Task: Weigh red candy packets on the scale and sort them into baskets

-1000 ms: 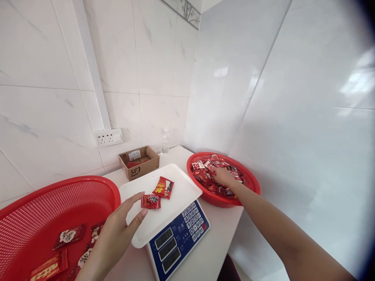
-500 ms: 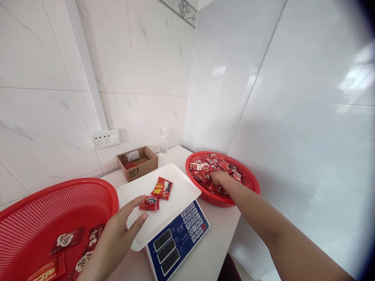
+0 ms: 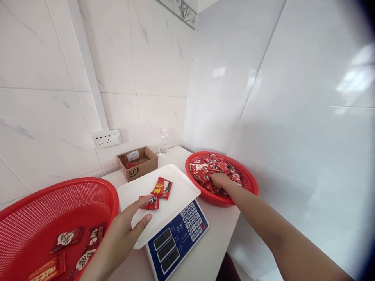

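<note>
Over the white tray (image 3: 181,181) of a digital scale (image 3: 183,240), my left hand (image 3: 124,230) is open, thumb and index finger apart. Its index fingertip reaches the edge of a small red snack packet (image 3: 153,202); whether it presses on it I cannot tell. A second red packet (image 3: 162,187) with yellow print lies against the first. My right hand (image 3: 219,180) is down among many red and white packets (image 3: 202,177) in the red basket (image 3: 252,187) at the right. Its fingers are hidden there, so any hold on a packet does not show.
A larger red basket (image 3: 113,195) at the left holds several dark red packets (image 3: 68,239). Behind the scale stand a cardboard box (image 3: 143,168) and a clear plastic bottle (image 3: 163,145). Tiled walls close off the white table's (image 3: 216,222) back and right.
My left hand has shifted slightly right, its index finger now overlapping the nearer packet's edge. My right hand stays in the right basket, moved slightly left.
</note>
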Action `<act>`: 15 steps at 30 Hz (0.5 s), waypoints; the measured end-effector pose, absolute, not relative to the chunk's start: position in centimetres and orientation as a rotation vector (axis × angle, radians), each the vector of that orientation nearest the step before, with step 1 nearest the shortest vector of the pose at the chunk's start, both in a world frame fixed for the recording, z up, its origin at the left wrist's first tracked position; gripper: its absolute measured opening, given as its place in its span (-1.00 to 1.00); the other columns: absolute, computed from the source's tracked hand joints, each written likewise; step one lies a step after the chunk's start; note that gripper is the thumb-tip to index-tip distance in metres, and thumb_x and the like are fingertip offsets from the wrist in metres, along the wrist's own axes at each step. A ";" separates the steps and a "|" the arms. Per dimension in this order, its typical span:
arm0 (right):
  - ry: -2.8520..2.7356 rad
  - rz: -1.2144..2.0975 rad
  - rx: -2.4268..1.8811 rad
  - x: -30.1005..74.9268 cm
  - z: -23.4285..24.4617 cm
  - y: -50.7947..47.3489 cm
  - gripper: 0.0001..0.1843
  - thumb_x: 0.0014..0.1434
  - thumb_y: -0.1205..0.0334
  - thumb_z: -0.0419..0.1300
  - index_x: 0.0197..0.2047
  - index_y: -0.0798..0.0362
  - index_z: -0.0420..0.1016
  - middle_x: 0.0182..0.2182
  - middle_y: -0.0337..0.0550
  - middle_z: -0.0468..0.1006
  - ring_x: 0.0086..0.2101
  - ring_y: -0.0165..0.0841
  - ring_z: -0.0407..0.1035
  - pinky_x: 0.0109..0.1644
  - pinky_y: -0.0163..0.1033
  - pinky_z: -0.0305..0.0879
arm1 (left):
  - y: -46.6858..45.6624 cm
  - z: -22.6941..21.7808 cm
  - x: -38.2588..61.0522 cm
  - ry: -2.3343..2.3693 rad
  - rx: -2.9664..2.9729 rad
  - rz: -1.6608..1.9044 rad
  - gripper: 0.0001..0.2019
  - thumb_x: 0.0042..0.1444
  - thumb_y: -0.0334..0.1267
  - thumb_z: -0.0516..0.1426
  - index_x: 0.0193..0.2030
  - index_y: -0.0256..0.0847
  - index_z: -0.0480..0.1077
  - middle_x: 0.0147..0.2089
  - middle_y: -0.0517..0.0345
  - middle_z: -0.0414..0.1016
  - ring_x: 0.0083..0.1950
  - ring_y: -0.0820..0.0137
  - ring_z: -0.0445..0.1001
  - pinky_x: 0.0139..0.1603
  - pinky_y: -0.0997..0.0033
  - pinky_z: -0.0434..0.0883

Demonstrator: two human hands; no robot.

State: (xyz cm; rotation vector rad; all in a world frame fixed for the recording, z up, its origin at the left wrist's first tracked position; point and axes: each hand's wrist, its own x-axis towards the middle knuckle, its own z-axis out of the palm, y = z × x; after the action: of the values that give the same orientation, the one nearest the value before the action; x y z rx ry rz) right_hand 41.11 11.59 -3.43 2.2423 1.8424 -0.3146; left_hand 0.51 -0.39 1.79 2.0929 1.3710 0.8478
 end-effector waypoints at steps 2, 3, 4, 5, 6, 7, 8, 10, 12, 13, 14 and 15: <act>1.882 -0.291 2.281 41.1 -3.2 11.5 -0.65 0.21 0.11 0.13 0.03 0.06 0.36 0.00 -0.07 0.41 -0.08 -0.28 0.36 -0.03 -0.04 0.34 | -0.4 1.8 0.5 1.376 2.090 0.843 -0.59 0.15 -0.04 0.03 0.12 -0.03 0.37 0.15 0.14 0.44 0.17 0.20 0.39 0.04 0.25 0.44; 1.908 -0.287 2.305 41.1 -3.0 11.4 -0.66 0.21 0.11 0.13 0.02 0.07 0.37 -0.01 -0.07 0.41 -0.09 -0.29 0.36 -0.04 -0.04 0.35 | -0.4 1.7 0.4 1.378 2.084 0.840 -0.59 0.15 -0.04 0.03 0.13 -0.03 0.37 0.16 0.14 0.43 0.18 0.20 0.38 0.06 0.24 0.42; 1.938 -0.288 2.332 41.2 -2.8 11.3 -0.67 0.22 0.10 0.12 0.00 0.07 0.38 -0.03 -0.08 0.42 -0.11 -0.30 0.37 -0.04 -0.05 0.35 | -0.4 1.7 0.4 1.378 2.077 0.840 -0.58 0.15 -0.04 0.03 0.13 -0.03 0.36 0.17 0.14 0.42 0.19 0.20 0.37 0.09 0.22 0.40; 1.972 -0.294 2.362 41.4 -2.4 11.3 -0.68 0.22 0.09 0.11 -0.02 0.07 0.39 -0.06 -0.09 0.44 -0.13 -0.32 0.37 -0.06 -0.06 0.35 | -0.4 1.7 0.4 1.373 2.071 0.842 -0.58 0.16 -0.04 0.03 0.13 -0.02 0.36 0.17 0.15 0.42 0.20 0.21 0.35 0.12 0.21 0.38; 2.012 -0.305 2.393 41.6 -2.1 11.2 -0.69 0.22 0.08 0.11 -0.05 0.08 0.40 -0.09 -0.10 0.46 -0.16 -0.33 0.38 -0.07 -0.08 0.35 | -0.5 1.7 0.3 1.366 2.066 0.847 -0.59 0.16 -0.04 0.03 0.13 -0.02 0.35 0.18 0.16 0.41 0.22 0.21 0.34 0.14 0.21 0.36; 2.056 -0.319 2.426 41.9 -1.7 11.1 -0.71 0.22 0.07 0.11 -0.10 0.09 0.42 -0.14 -0.12 0.48 -0.19 -0.35 0.39 -0.09 -0.10 0.34 | -0.5 1.6 0.3 1.358 2.063 0.853 -0.59 0.16 -0.04 0.03 0.13 -0.01 0.35 0.18 0.17 0.41 0.22 0.21 0.33 0.15 0.20 0.35; 2.101 -0.333 2.462 42.2 -1.3 10.9 -0.72 0.21 0.07 0.11 -0.16 0.09 0.44 -0.19 -0.14 0.50 -0.23 -0.36 0.39 -0.12 -0.14 0.33 | -0.4 1.6 0.3 1.353 2.061 0.860 -0.59 0.16 -0.03 0.03 0.13 -0.01 0.36 0.17 0.17 0.42 0.22 0.21 0.33 0.16 0.20 0.34; 2.188 -0.360 2.540 42.8 -0.6 10.6 -0.75 0.17 0.06 0.11 -0.30 0.07 0.46 -0.30 -0.18 0.52 -0.29 -0.35 0.39 -0.17 -0.22 0.30 | -0.4 1.6 0.3 1.358 2.054 0.862 -0.59 0.15 -0.03 0.03 0.12 -0.02 0.37 0.17 0.16 0.42 0.22 0.20 0.33 0.16 0.18 0.34; 2.262 -0.389 2.621 43.3 -0.1 10.0 -0.75 0.12 0.06 0.09 -0.41 0.04 0.45 -0.39 -0.20 0.53 -0.34 -0.34 0.38 -0.24 -0.26 0.26 | -0.4 1.5 0.3 1.371 2.045 0.857 -0.59 0.15 -0.03 0.04 0.12 -0.01 0.37 0.17 0.16 0.42 0.21 0.19 0.34 0.15 0.17 0.35; 2.295 -0.406 2.661 43.5 0.1 9.7 -0.74 0.10 0.05 0.08 -0.44 0.03 0.44 -0.42 -0.21 0.52 -0.36 -0.33 0.37 -0.27 -0.27 0.24 | -0.3 1.4 0.3 1.374 2.042 0.855 -0.59 0.15 -0.03 0.04 0.13 -0.01 0.36 0.17 0.16 0.42 0.21 0.19 0.34 0.15 0.17 0.35; 2.326 -0.425 2.698 43.6 0.2 9.5 -0.74 0.08 0.04 0.07 -0.45 0.03 0.43 -0.44 -0.22 0.51 -0.37 -0.33 0.37 -0.29 -0.27 0.23 | -0.3 1.3 0.3 1.373 2.042 0.853 -0.59 0.15 -0.03 0.04 0.13 0.00 0.36 0.17 0.16 0.42 0.21 0.19 0.34 0.15 0.17 0.35; 2.355 -0.443 2.733 43.6 0.3 9.2 -0.73 0.07 0.03 0.06 -0.45 0.03 0.42 -0.46 -0.23 0.50 -0.38 -0.33 0.36 -0.30 -0.27 0.23 | -0.3 1.3 0.2 1.370 2.044 0.850 -0.59 0.16 -0.03 0.04 0.13 0.00 0.35 0.18 0.16 0.41 0.21 0.19 0.34 0.16 0.16 0.34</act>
State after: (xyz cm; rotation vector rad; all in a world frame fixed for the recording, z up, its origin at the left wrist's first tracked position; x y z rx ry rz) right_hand 43.62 9.18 0.29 2.7329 2.3554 -0.4434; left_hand 0.24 -0.25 1.28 2.0435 1.3702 0.8504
